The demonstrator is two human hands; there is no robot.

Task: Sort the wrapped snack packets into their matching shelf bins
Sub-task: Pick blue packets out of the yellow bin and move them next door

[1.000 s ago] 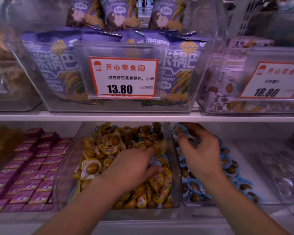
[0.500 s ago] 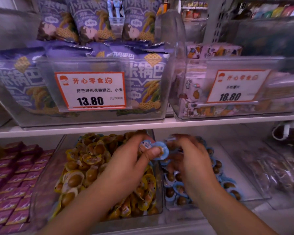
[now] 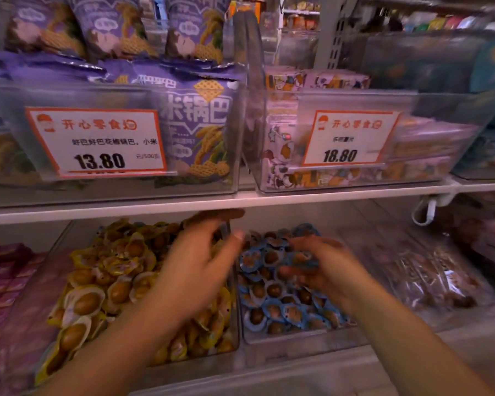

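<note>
Two clear bins sit side by side on the lower shelf. The left bin [image 3: 200,364] holds several yellow-wrapped snack packets [image 3: 109,284]. The right bin [image 3: 297,350] holds several blue-wrapped snack packets [image 3: 272,310]. My left hand [image 3: 195,270] hovers blurred over the right end of the yellow bin, fingers spread and straight, nothing in it. My right hand [image 3: 332,272] is above the blue bin, its fingers and thumb curled round a small bunch of blue packets [image 3: 300,258].
Purple boxes [image 3: 0,281] fill the bin at far left. Clear bags of brown snacks [image 3: 429,275] lie at the right. The white shelf edge [image 3: 240,201] runs just above my hands, bearing bins of purple bags [image 3: 200,124] and price tags.
My left hand lifted a blue packet out of the yellow bin, brought it to my right hand and let it go. The view shifted to the right.
</note>
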